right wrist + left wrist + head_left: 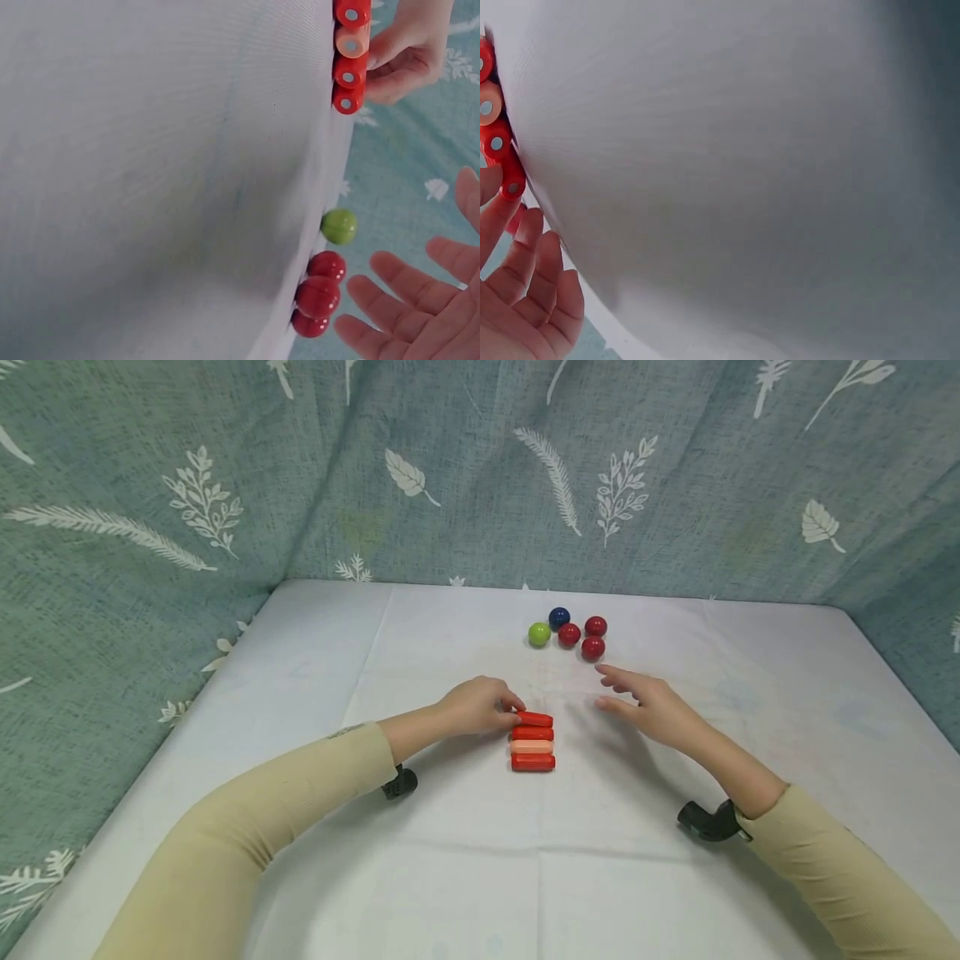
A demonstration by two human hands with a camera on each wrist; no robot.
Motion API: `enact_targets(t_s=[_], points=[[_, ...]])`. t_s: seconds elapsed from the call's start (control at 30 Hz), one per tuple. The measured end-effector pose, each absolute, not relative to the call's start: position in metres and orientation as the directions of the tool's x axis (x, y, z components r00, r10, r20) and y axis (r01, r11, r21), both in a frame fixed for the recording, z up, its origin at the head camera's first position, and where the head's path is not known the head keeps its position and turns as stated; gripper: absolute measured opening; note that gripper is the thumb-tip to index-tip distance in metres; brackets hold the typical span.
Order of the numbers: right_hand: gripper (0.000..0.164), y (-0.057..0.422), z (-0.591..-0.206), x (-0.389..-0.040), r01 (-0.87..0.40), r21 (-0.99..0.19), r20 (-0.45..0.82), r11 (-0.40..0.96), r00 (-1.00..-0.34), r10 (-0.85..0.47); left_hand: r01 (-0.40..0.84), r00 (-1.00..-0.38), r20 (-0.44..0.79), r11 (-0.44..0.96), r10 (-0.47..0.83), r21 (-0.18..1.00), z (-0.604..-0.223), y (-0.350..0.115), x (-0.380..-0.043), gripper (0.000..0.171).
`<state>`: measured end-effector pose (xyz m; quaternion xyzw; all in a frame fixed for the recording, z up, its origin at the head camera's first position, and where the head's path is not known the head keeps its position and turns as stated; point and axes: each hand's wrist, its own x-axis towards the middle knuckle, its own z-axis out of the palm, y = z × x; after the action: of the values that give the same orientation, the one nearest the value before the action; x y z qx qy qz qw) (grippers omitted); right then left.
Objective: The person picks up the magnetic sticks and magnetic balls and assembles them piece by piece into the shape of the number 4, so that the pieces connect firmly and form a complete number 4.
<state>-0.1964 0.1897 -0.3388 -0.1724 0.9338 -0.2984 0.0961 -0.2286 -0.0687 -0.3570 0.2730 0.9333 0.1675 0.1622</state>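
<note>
My left hand (480, 706) pinches the near-left end of a red rod (536, 719), the farthest in a row of short plastic rods. Beside it, side by side, lie another red rod (533, 734), a peach rod (532, 747) and a red rod (533, 762) closest to me. Pale round discs show on the rod ends in both wrist views, as on the peach rod (351, 45). To the right, my right hand (648, 702) hovers with fingers spread and holds nothing. Its fingertips are nearest to a glossy red ball (592, 648).
More balls sit behind the rods: a green ball (539, 634), a dark blue ball (559, 617) and two other red balls, one in the middle (569, 635) and one at right (596, 626). A white cloth (450, 877) covers the table; a patterned green curtain (465, 468) hangs behind.
</note>
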Motion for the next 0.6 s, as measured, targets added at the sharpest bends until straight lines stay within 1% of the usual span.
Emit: enact_targets(t_s=[0.43, 0.6], points=[[0.05, 0.181, -0.343, -0.202, -0.362, -0.576, -0.001, 0.733, -0.896, -0.444, 0.394, -0.812, -0.239, 0.802, 0.533, 0.449, -0.36, -0.063, -0.238, 0.023], [0.044, 0.175, -0.343, -0.205, -0.366, -0.59, -0.006, 0.72, -0.889, -0.458, 0.381, -0.816, -0.248, 0.809, 0.522, 0.448, -0.359, -0.061, -0.24, 0.022]])
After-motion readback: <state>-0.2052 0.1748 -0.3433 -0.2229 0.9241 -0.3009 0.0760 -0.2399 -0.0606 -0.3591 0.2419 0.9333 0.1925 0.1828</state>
